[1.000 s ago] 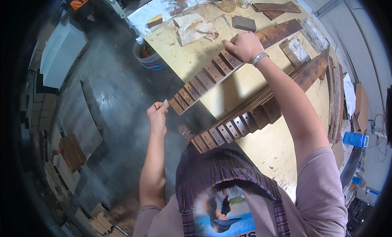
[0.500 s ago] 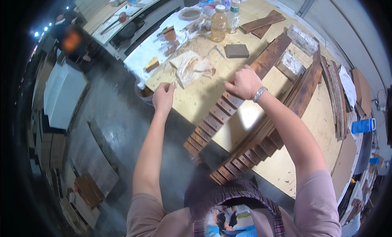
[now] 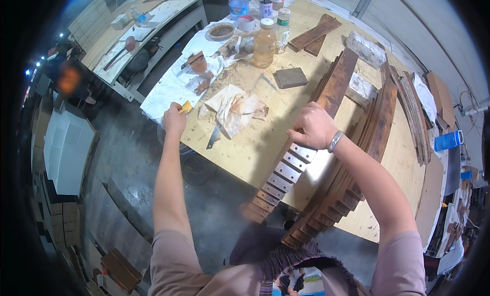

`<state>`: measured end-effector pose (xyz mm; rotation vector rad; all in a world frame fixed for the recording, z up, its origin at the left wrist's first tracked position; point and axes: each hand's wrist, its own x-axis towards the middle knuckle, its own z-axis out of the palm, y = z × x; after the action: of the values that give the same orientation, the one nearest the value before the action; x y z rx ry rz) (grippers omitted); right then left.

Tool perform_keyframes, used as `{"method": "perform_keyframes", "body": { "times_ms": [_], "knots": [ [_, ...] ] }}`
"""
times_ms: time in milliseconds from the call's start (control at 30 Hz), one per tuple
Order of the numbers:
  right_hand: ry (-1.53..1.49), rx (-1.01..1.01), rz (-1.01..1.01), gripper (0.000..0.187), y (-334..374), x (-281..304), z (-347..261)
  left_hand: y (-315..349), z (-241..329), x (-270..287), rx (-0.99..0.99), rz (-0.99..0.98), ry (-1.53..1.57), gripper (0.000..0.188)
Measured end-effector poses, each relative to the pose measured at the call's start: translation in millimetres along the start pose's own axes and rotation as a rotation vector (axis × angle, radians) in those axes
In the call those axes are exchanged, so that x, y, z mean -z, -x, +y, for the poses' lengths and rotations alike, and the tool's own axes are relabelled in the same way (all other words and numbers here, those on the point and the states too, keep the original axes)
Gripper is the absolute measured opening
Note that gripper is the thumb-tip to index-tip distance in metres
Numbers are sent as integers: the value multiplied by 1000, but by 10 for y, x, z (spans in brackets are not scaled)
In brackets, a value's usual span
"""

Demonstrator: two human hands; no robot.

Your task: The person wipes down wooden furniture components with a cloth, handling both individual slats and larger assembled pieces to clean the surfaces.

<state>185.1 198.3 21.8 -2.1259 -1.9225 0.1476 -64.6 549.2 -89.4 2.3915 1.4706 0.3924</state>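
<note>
- My left hand (image 3: 175, 120), left of centre: arm reaching nearly straight, fingers bent at the yellow sponge (image 3: 187, 107); can't tell how firmly.
- My right hand (image 3: 312, 126), right of centre: elbow bent, knuckles up, fingers curled over the boards (image 3: 340, 83); grip underneath hidden, can't tell.
- Boards slant from upper right to lower centre.

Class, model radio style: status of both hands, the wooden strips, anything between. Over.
Left hand at yellow sponge, grip unclear. Right hand on left stepped stack of wooden strips. Stained cloth lying between hands.
</note>
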Motion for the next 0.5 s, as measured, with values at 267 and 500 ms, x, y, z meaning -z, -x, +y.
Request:
{"method": "perform_keyframes", "body": {
  "times_ms": [267,500],
  "knots": [
    [30,12,-23,53,-13,-49,28,1171,690,604,109,-81,1292,35],
    [16,65,-36,59,-12,-46,117,2525,1603,540,41,-261,1389,40]
  ]
}}
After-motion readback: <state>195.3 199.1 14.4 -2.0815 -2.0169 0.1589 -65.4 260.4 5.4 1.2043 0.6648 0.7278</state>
